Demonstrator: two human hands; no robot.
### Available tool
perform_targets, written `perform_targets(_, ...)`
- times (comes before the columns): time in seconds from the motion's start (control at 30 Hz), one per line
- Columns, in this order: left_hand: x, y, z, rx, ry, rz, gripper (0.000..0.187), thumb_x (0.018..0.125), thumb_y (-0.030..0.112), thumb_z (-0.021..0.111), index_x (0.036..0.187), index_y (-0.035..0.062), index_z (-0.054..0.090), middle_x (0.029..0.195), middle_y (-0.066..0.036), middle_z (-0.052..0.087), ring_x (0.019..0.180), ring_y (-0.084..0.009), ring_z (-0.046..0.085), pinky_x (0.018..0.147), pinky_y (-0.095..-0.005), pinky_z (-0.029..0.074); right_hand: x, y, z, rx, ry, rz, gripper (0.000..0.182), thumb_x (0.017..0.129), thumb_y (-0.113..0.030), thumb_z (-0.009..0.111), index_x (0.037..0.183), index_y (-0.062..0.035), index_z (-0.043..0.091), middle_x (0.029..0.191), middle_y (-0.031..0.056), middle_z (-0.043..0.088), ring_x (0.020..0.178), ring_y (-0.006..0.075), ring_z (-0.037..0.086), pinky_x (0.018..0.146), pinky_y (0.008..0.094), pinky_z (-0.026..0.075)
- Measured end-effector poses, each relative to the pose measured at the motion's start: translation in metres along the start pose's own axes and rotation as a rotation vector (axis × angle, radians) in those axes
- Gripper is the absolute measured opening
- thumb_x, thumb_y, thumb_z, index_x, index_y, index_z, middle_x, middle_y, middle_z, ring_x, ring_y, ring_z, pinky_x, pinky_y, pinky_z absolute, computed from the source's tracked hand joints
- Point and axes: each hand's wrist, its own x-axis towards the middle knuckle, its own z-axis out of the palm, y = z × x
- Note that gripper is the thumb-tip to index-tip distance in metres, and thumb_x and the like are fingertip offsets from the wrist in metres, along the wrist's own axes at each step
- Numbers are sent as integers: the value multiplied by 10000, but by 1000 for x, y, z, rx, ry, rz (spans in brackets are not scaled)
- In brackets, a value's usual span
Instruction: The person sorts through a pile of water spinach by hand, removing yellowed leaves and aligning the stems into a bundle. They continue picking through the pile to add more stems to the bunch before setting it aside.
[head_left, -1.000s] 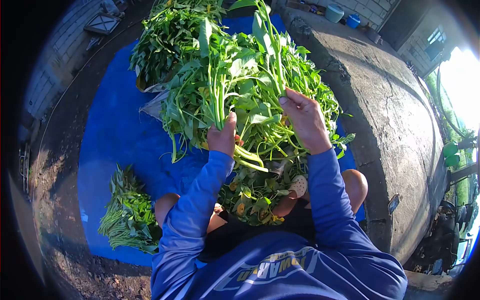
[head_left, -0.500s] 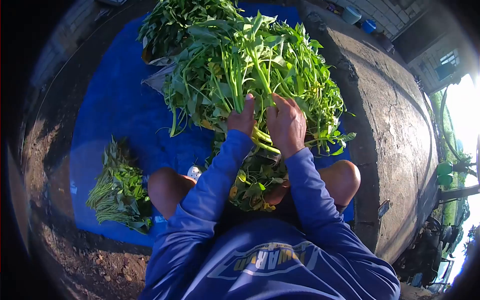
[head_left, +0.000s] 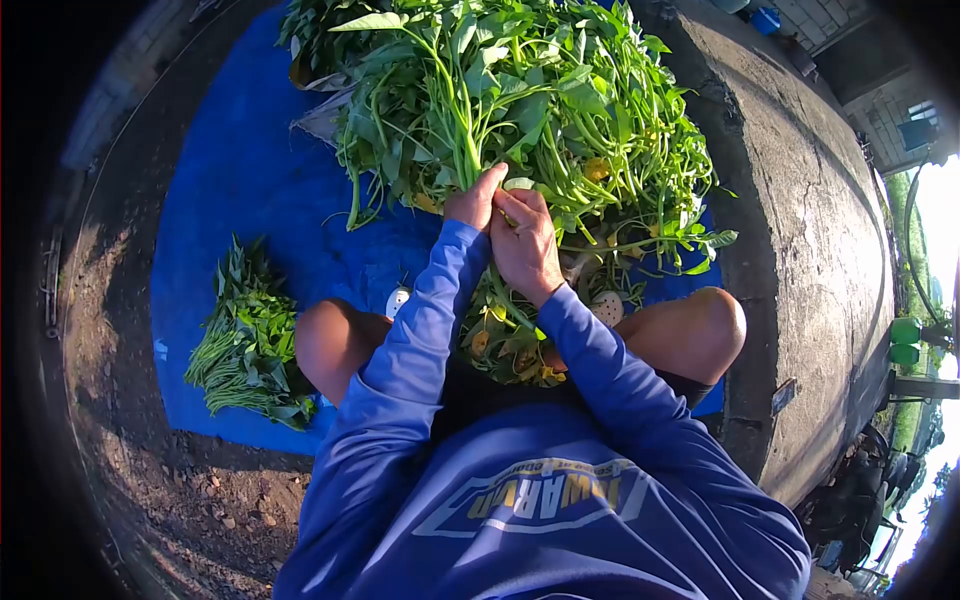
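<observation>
My left hand (head_left: 472, 203) is closed round the lower stems of a bunch of leafy greens (head_left: 462, 130), whose leaves point away from me. Against it, my right hand (head_left: 527, 238) has its fingers bent together at the stems; what they pinch is too small to make out. Just beyond both hands lies a large pile of leafy greens (head_left: 610, 120). Loose leaves and stems, some yellowed (head_left: 505, 345), lie between my legs.
A blue tarp (head_left: 215, 190) covers the ground. A smaller pile of bundled greens (head_left: 250, 350) lies on its left part. To the right runs a raised concrete ledge (head_left: 800, 200). My bent knees flank the loose leaves.
My right hand has moved left and down to meet my left hand. The bunch in my left hand leans further left, and the view has shifted slightly.
</observation>
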Motion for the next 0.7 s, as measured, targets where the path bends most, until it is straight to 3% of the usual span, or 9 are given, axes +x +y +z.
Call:
perform_targets(0.1,-29,12,4,262,114,240,534,847,463,860,885,-57,744,809,-97,732,714,-176,648,682,-362,536,-13,14,12,178,-18,101,315,976,-84,672,1284,-44,721,1162,190,661,1050,347,678,912,393,552)
perform_targets(0.17,-33,8,-3,191,144,219,564,847,479,863,906,-65,725,796,-83,710,652,-161,644,603,-346,533,7,13,-21,-111,-312,-97,354,966,-109,668,1311,-33,699,1208,188,684,1135,308,684,964,392,554)
perform_targets(0.23,-46,14,-1,206,108,195,534,863,462,855,947,-44,703,761,-70,689,569,-154,622,509,-320,518,40,-1,-49,-260,-244,-229,394,911,-140,704,1284,-13,704,1203,205,700,1077,302,707,927,396,573)
perform_targets(0.27,-49,16,4,170,116,263,516,867,452,857,964,-21,674,726,-59,663,500,-148,583,442,-302,496,59,-18,-56,-212,-155,-81,401,886,-181,722,1244,-2,717,1207,199,709,992,300,730,867,395,590)
perform_targets(0.37,-39,6,2,320,70,345,468,867,384,878,945,-15,647,709,-48,644,502,-137,566,456,-317,487,116,-40,-46,-99,-66,-144,440,856,-299,774,1176,2,738,954,169,732,862,293,727,789,402,579)
perform_targets(0.47,-47,8,15,204,69,317,398,886,311,861,969,-4,633,711,-43,648,509,-131,555,458,-325,486,149,-33,-14,-235,-77,-108,547,836,-499,774,1039,7,732,866,164,740,835,341,727,791,442,564)
perform_targets(0.57,-67,24,22,102,30,339,375,890,278,850,993,-4,625,705,-42,643,490,-126,551,437,-311,470,148,-34,-10,-18,15,58,388,851,-323,804,983,29,707,801,143,723,730,240,703,694,378,550)
perform_targets(0.63,-70,30,16,131,-42,313,376,888,269,849,1005,-7,623,697,-41,640,479,-124,555,437,-304,468,140,-26,-10,211,106,233,248,915,-194,769,971,40,708,837,64,745,695,109,653,628,303,523)
perform_targets(0.7,-72,34,9,243,-220,243,339,885,279,835,907,-4,649,664,-51,660,481,-136,602,450,-300,491,139,-8,-11,357,57,305,276,964,-185,742,1102,55,735,948,58,766,782,97,654,692,279,536)
